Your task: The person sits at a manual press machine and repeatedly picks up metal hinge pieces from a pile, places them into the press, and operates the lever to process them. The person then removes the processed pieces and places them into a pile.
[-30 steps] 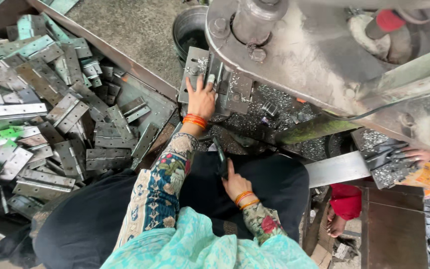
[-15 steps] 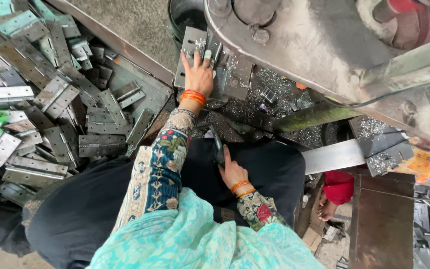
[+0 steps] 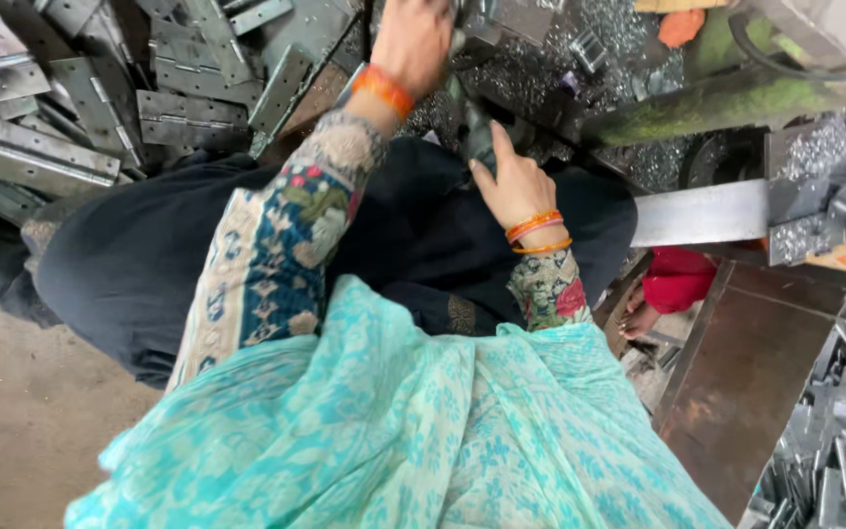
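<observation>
My left hand [image 3: 418, 39] reaches up to the top edge of the view, at grey metal pieces [image 3: 487, 20] on the machine bed. Its fingers are cut off by the frame, so its grip is hidden. Orange bangles sit on that wrist. My right hand [image 3: 506, 181] lies over my dark-clothed lap and is closed on a dark lever [image 3: 474, 132], one finger pointing up along it. A patterned sleeve covers each forearm, and a turquoise scarf fills the lower view.
A heap of flat grey hinge plates [image 3: 100, 108] lies at the upper left. Metal shavings [image 3: 619, 39] cover the machine bed. A steel bar [image 3: 702, 211] juts from the right. Another person's foot [image 3: 638, 318] and red garment [image 3: 682, 279] show beside a brown sheet [image 3: 746, 392].
The view has tipped down and closer, so both hands sit higher in the frame. My left hand stays at the metal pieces, my right hand by the lever.
</observation>
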